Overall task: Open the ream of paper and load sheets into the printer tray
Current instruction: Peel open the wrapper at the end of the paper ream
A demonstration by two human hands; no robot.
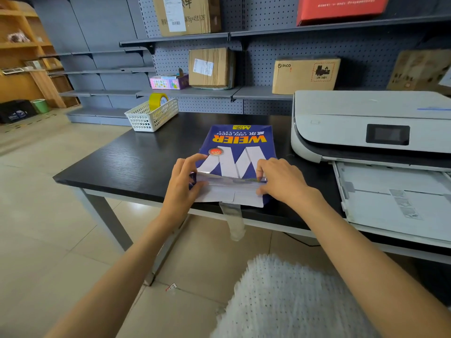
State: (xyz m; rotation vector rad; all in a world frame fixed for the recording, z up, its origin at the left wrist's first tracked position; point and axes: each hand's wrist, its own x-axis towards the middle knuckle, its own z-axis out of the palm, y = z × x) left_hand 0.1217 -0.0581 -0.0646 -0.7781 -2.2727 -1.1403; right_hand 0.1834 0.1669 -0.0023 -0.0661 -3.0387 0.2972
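Note:
A blue ream of copy paper (240, 145) lies flat on the black table (127, 162), its near end at the table's front edge. That end's wrapper is unfolded and white sheet edges (229, 191) show. My left hand (183, 186) grips the near left corner, thumb against the sheets. My right hand (280, 179) pinches the wrapper flap at the near right corner. A strip of clear tape (233, 220) dangles from the open end over the table edge. The white printer (366, 125) stands to the right, with its paper tray (395, 198) pulled out toward me.
A white plastic basket (151, 115) holding a yellow tape roll (158, 101) sits at the table's far left corner. Grey pegboard shelves behind carry cardboard boxes (305, 75). Tiled floor lies to the left of the table.

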